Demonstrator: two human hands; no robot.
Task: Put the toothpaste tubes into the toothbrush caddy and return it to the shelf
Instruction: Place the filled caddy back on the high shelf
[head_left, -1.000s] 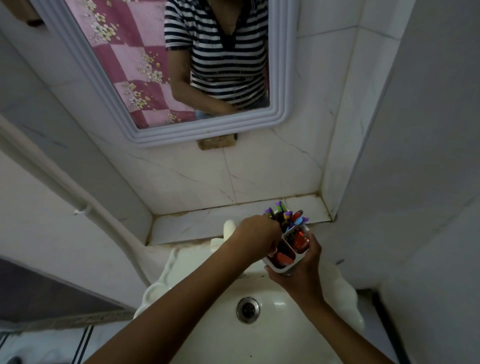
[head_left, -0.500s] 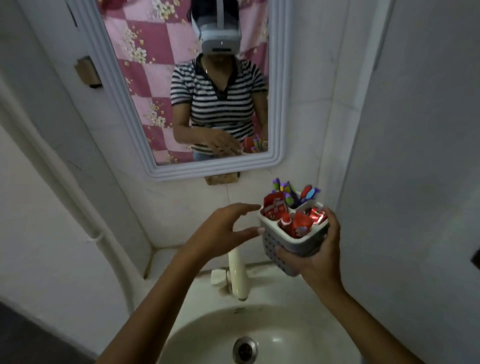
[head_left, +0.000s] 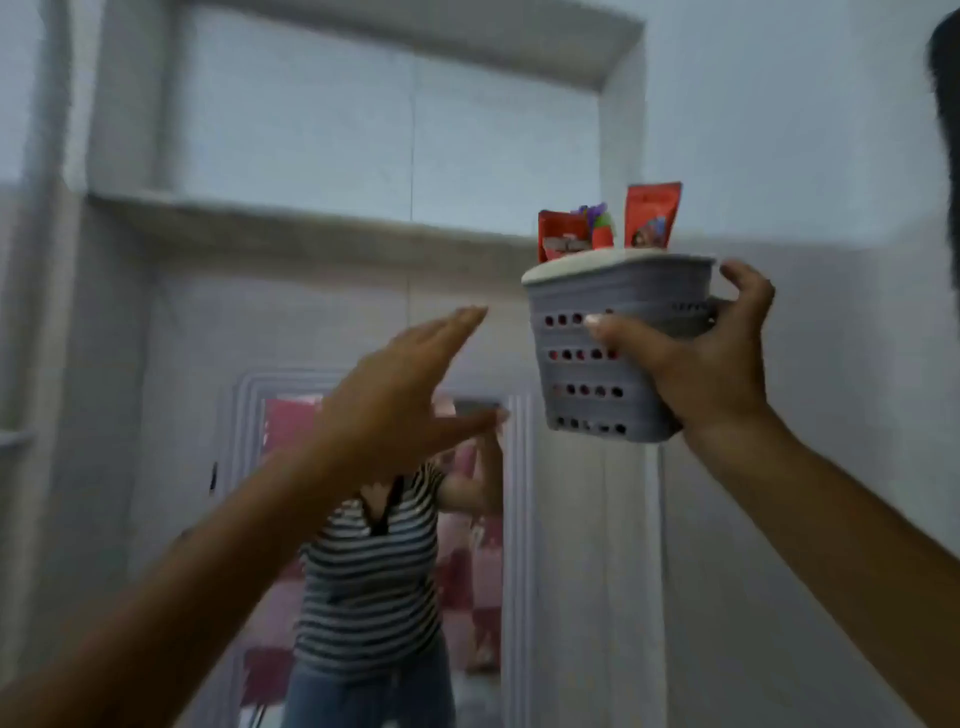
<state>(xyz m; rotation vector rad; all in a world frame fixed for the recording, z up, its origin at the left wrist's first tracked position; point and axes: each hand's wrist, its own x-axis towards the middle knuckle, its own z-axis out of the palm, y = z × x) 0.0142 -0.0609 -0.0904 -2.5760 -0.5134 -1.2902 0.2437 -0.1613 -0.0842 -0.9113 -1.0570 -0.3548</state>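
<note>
Head view: the right hand (head_left: 701, 364) holds the toothbrush caddy (head_left: 613, 353) raised in front of the wall. Its grip is clenched around the caddy's side wall and base, thumb pressed on the perforated front, fingers wrapped round the far side near the rim. The caddy is grey with rows of round holes and a pale rim, and it sits close to upright, slightly tilted.

Above this grip, two red toothpaste tubes (head_left: 652, 215) stand up out of the caddy's top, one taller on the side nearer the fingers, one shorter on the thumb side. Between them show purple and green toothbrush tops (head_left: 597, 218), blurred.

The left hand (head_left: 400, 384) is beside the right grip, apart from the caddy, with its grip released: palm flat, fingers stretched and pointing toward the caddy, holding nothing.

The shelf (head_left: 311, 218) is a recessed ledge in the wall. Its front edge runs behind the caddy at about the level of the rim, and reaches away past the left hand. The caddy is not resting on it.

Below both hands, a white-framed mirror (head_left: 519, 519) reflects a person in a striped shirt. The whole frame is motion-blurred.
</note>
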